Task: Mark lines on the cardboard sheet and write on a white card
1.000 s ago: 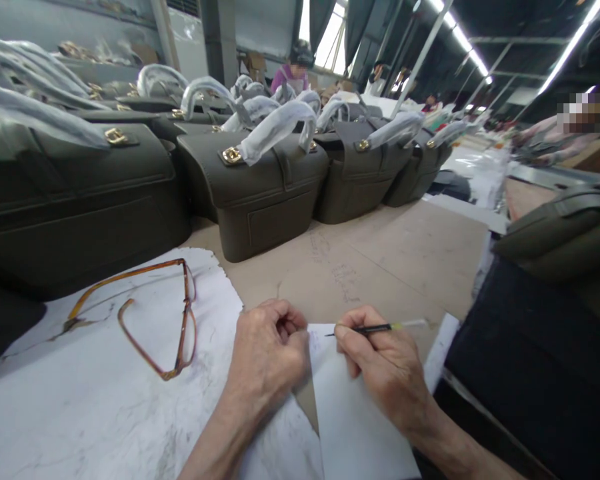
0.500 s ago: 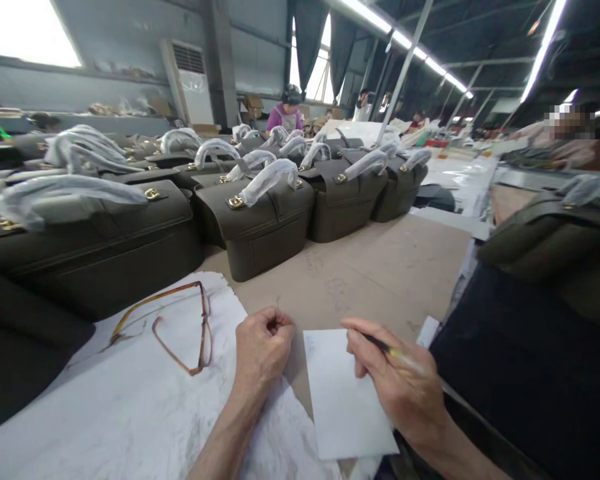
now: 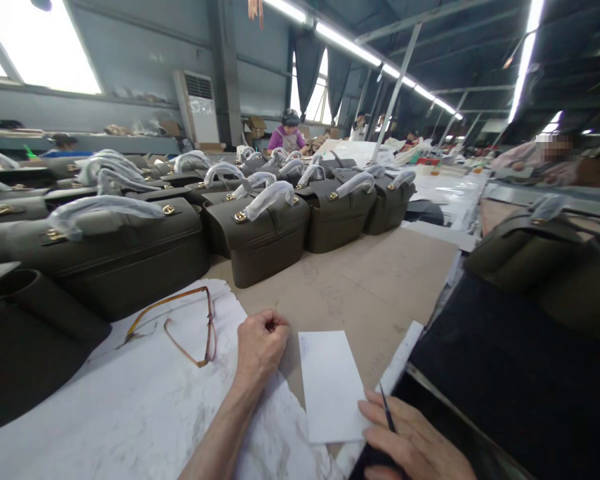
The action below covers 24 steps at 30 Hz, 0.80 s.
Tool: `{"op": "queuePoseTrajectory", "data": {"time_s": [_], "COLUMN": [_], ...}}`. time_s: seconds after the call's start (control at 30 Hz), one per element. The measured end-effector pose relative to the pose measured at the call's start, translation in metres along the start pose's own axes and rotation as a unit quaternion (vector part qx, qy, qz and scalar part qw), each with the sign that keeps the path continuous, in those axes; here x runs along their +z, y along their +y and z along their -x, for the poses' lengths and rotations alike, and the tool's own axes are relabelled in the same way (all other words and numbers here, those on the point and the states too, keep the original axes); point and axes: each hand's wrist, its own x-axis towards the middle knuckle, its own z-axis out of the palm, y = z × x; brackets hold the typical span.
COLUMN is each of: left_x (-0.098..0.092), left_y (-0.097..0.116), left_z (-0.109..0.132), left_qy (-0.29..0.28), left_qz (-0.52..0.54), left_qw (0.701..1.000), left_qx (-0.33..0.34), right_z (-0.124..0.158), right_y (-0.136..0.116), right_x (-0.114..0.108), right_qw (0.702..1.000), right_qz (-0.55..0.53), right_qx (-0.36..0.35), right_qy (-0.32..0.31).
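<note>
My left hand (image 3: 263, 343) rests curled into a loose fist on the brown board, at the edge of a worn white sheet; nothing sticks out of it. Between the fingers of my right hand (image 3: 415, 433) is a dark, thin pen (image 3: 387, 410), its point upward. That hand's fingertips touch the lower right edge of a small white paper (image 3: 330, 383). Faint blue marks show at the paper's upper left corner. Brown-framed glasses (image 3: 210, 325) lie with their arms spread on the white sheet, left of my left hand.
Dark olive handbags (image 3: 267, 243) with plastic-wrapped handles stand in rows behind and to the left. More bags (image 3: 525, 247) sit at right by a black surface (image 3: 515, 373). A person in purple (image 3: 286, 137) is at the back; another person (image 3: 555, 160) works at far right.
My right hand has moved down from over the paper to its lower right edge, and the pen now points upward. My left hand stays in place. The view has tilted up slightly.
</note>
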Motion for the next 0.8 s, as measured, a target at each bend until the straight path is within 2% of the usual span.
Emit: {"op": "queuePoseTrajectory", "data": {"time_s": [0.13, 0.3, 0.37, 0.43, 0.6, 0.8], "left_x": [-0.001, -0.001, -0.001, -0.002, -0.004, -0.003], "left_y": [0.000, -0.001, 0.000, 0.001, 0.002, -0.002], "left_z": [0.000, 0.000, 0.001, 0.002, 0.002, 0.000], "left_qy": [-0.006, -0.011, -0.013, -0.017, -0.033, -0.036], "left_qz": [-0.005, -0.020, -0.026, -0.034, -0.049, -0.061], "left_qw": [1.000, 1.000, 1.000, 0.999, 0.998, 0.997], "left_qx": [0.010, 0.008, 0.006, 0.005, 0.003, 0.002], "right_z": [0.001, -0.024, -0.027, -0.023, -0.008, -0.011], "right_y": [0.013, 0.018, 0.017, 0.016, 0.013, 0.012], "right_x": [0.001, -0.012, -0.014, -0.010, 0.003, -0.013], "right_qw": [0.999, 0.993, 0.995, 0.997, 0.995, 0.988], "right_qz": [-0.040, -0.115, -0.097, -0.067, 0.006, 0.045], "right_qx": [0.008, -0.026, -0.037, -0.030, 0.037, 0.075], "right_qy": [-0.008, -0.027, -0.011, 0.030, 0.096, 0.124]}}
